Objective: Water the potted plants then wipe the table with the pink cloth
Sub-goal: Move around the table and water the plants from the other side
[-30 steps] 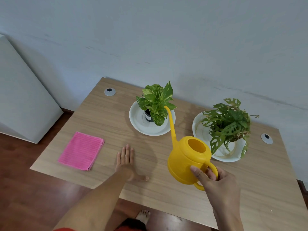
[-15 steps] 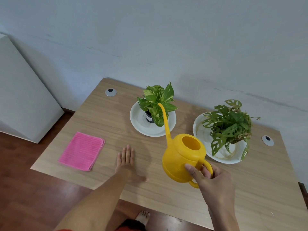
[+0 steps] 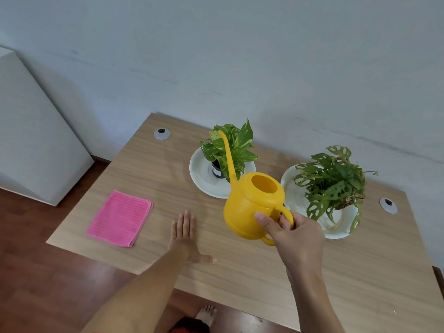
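My right hand [image 3: 293, 233] grips the handle of a yellow watering can [image 3: 252, 205], held above the wooden table [image 3: 240, 272]. Its long thin spout reaches up over the left potted plant [image 3: 230, 150], a small green-and-yellow leafy plant in a dark pot on a white plate [image 3: 201, 179]. The right potted plant [image 3: 334, 186], with holed leaves, stands on another white plate [image 3: 336, 233] beside the can. My left hand [image 3: 185, 234] rests flat on the table, fingers straight. A folded pink cloth [image 3: 120, 218] lies near the table's front left corner.
Two round cable grommets sit in the table, one at the back left [image 3: 162, 133] and one at the right [image 3: 388, 205]. A white cabinet [image 3: 36, 140] stands left of the table. The wall runs close behind the plants. My bare foot [image 3: 206, 313] shows below the front edge.
My right hand has carried the watering can to the left and tipped it, so the spout tip now sits over the left plant. My left hand has stayed flat on the table.
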Action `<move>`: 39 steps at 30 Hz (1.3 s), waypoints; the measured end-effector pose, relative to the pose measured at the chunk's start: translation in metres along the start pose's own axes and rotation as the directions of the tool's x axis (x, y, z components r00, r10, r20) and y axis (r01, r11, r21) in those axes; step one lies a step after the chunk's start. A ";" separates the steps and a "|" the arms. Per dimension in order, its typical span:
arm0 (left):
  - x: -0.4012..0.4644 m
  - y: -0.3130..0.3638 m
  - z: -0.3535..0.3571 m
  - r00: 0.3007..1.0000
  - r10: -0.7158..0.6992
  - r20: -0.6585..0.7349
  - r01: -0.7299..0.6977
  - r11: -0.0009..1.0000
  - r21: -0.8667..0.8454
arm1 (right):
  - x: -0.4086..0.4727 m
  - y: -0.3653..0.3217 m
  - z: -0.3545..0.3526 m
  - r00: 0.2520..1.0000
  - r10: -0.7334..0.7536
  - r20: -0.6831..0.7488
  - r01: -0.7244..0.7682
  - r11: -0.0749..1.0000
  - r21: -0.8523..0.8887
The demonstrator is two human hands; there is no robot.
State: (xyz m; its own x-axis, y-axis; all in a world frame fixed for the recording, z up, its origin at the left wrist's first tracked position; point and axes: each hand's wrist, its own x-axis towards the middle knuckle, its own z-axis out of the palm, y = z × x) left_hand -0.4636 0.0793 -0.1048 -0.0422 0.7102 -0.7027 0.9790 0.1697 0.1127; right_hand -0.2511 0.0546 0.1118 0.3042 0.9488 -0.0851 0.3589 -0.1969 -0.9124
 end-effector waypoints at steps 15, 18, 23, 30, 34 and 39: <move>-0.001 0.000 -0.002 1.000 -0.006 0.011 0.006 1.000 0.005 | 0.040 -0.027 0.009 0.997 0.000 -0.072 -0.003 0.999 -0.044; 0.000 0.000 -0.001 1.000 -0.010 -0.002 0.010 1.000 0.007 | 0.045 -0.026 0.007 0.996 0.003 -0.086 -0.009 0.998 -0.070; 0.000 0.000 0.001 1.000 -0.006 -0.029 0.006 1.000 0.011 | 0.050 -0.024 0.000 0.993 0.013 -0.118 -0.024 0.996 -0.091; -0.001 0.000 0.002 1.000 -0.018 -0.025 0.018 1.000 0.005 | 0.048 -0.011 -0.012 0.989 0.048 -0.140 -0.062 0.993 -0.098; -0.002 0.001 0.001 0.999 -0.023 -0.023 0.023 1.000 -0.002 | 0.042 0.002 -0.020 0.987 0.064 -0.147 -0.078 0.993 -0.090; -0.002 0.002 0.000 0.999 -0.029 -0.030 0.030 1.000 0.009 | 0.024 0.008 -0.030 0.990 0.037 -0.139 -0.051 0.994 -0.099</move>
State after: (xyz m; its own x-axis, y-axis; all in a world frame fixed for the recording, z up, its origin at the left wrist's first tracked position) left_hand -0.4618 0.0782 -0.1034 -0.0768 0.7251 -0.6844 0.9791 0.1845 0.0857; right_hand -0.2143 0.0681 0.1149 0.4365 0.8975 -0.0622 0.4285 -0.2682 -0.8628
